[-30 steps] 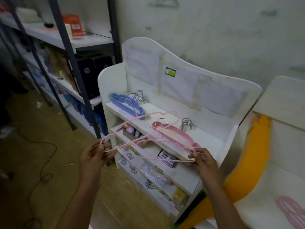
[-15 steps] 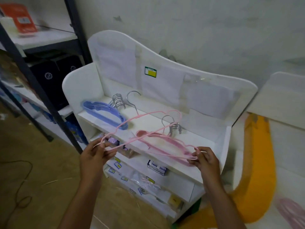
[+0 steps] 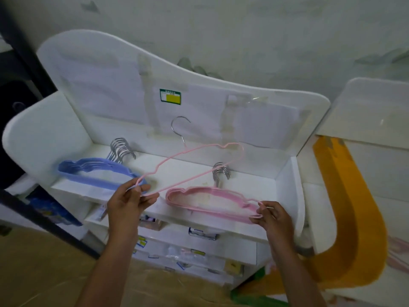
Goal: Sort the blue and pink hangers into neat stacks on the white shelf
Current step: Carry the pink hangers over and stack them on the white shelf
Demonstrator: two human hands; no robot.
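Note:
The white shelf [image 3: 287,180] holds two stacks on its top board. A blue hanger stack [image 3: 97,173] lies at the left and a pink hanger stack [image 3: 205,196] at the right, both with metal hooks pointing to the back. My left hand [image 3: 128,204] pinches the near end of a single pink hanger [image 3: 194,149]. That hanger slants up and away over the middle of the board, its hook raised. My right hand [image 3: 274,220] pinches the right end of the pink stack at the shelf's front edge.
Lower shelf levels hold small labelled boxes [image 3: 202,232] and packets. A black metal rack post [image 3: 44,222] crosses at the left. A yellow curved panel [image 3: 354,218] and a white board stand to the right, with more pink hangers [image 3: 398,251] at the far right edge.
I have come closer to the shelf. The pink hanger's right end has left my right hand and swung up over the board; my right hand now pinches the pink stack's end.

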